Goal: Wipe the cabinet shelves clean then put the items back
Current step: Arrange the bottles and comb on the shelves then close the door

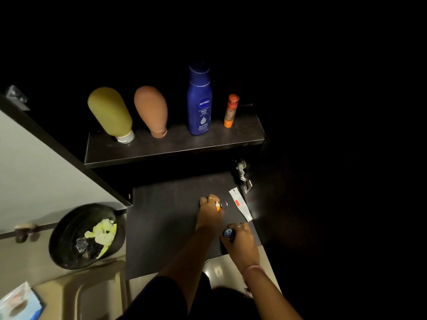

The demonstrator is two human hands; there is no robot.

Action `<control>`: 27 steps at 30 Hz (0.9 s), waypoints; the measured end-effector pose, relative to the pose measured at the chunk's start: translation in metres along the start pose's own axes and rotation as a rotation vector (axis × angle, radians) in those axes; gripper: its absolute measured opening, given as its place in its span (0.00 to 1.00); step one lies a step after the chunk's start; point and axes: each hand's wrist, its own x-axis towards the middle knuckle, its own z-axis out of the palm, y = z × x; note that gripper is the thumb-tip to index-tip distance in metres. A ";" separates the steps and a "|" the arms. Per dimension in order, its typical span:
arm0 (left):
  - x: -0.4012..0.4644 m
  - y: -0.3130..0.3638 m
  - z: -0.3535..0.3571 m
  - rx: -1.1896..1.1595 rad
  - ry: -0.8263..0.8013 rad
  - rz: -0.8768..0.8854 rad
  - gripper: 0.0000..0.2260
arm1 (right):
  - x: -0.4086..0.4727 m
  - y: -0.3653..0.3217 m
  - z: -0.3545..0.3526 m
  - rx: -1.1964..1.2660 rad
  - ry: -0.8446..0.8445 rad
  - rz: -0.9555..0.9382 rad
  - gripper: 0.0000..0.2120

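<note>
On the dark upper shelf [208, 140] stand a yellow-green bottle [111, 113] and a brown bottle [151, 109], both upside down on their caps, a blue Nivea bottle [199, 100] and a small orange tube [231, 110]. Over the lower shelf [161, 222], my left hand [210, 213] is shut on a small orange-and-white item with a metal ring [220, 205]. My right hand [240, 239] grips a small blue-capped item [228, 233] near the shelf's front right. A white tube with a red patch [240, 204] lies flat just right of my left hand.
The open cabinet door [46, 162] stands at the left with a knob on it. A black bin [85, 236] holding crumpled yellow tissue sits below it. A tissue box [18, 303] is at the bottom left. A metal hinge [242, 174] sticks out at the right.
</note>
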 end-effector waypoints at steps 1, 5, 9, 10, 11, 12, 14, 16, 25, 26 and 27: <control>-0.005 -0.001 -0.006 -0.017 0.023 0.018 0.12 | -0.003 -0.001 -0.004 -0.003 0.002 -0.003 0.15; -0.026 -0.003 -0.031 -0.192 0.119 0.094 0.08 | -0.015 -0.009 -0.023 0.025 0.031 0.004 0.17; -0.058 0.005 -0.070 -0.314 0.072 0.094 0.08 | -0.030 -0.026 -0.051 0.095 0.106 -0.067 0.18; -0.066 0.008 -0.080 -0.360 0.065 0.108 0.09 | -0.034 -0.032 -0.059 0.113 0.130 -0.094 0.18; -0.075 0.013 -0.091 -0.396 0.071 0.131 0.10 | -0.038 -0.039 -0.068 0.133 0.158 -0.126 0.18; -0.083 0.018 -0.102 -0.420 0.084 0.155 0.11 | -0.042 -0.047 -0.077 0.160 0.180 -0.156 0.18; -0.097 0.030 -0.124 -0.434 0.126 0.204 0.11 | -0.051 -0.064 -0.097 0.224 0.231 -0.219 0.18; -0.110 0.044 -0.147 -0.456 0.159 0.249 0.10 | -0.060 -0.084 -0.118 0.297 0.292 -0.298 0.18; -0.160 0.143 -0.253 -0.506 0.417 0.639 0.10 | -0.103 -0.184 -0.224 0.567 0.519 -0.646 0.17; -0.164 0.154 -0.265 -0.510 0.436 0.675 0.10 | -0.105 -0.194 -0.235 0.569 0.538 -0.679 0.18; -0.168 0.165 -0.276 -0.512 0.454 0.711 0.10 | -0.106 -0.205 -0.247 0.572 0.557 -0.708 0.18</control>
